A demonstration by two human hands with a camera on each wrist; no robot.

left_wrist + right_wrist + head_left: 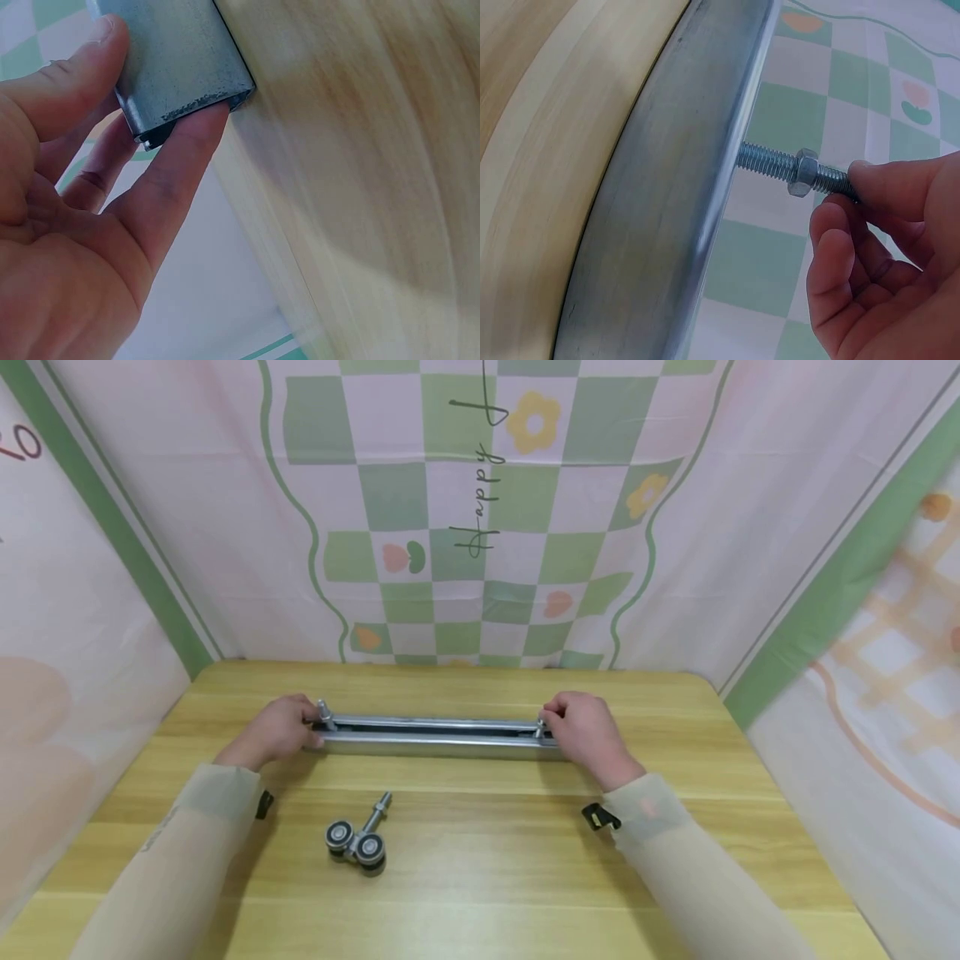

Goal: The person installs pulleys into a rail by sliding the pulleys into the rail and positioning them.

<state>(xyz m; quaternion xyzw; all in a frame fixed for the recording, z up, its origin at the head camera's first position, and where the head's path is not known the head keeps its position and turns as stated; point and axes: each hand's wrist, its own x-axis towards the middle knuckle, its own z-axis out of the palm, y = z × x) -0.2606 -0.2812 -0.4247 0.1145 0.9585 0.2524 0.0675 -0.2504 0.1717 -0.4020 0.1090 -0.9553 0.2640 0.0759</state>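
A silver metal rail (435, 744) with a slot along its top lies across the table. My left hand (276, 732) holds its left end. In the left wrist view the thumb is on one side of the rail (176, 56) and a finger reaches to its end opening. My right hand (588, 732) pinches the tip of a threaded bolt (769, 161) that sticks out of the slot near the right end. A hex nut (804, 172) sits partway along that bolt. Another bolt (323, 708) stands up from the slot beside my left hand. What lies inside the rail is mostly hidden.
A loose roller hanger (358, 845) with black-rimmed wheels and a threaded bolt lies on the wooden table (480, 885), in front of the rail. Behind the table hangs a patterned curtain (480, 510), with more fabric at both sides.
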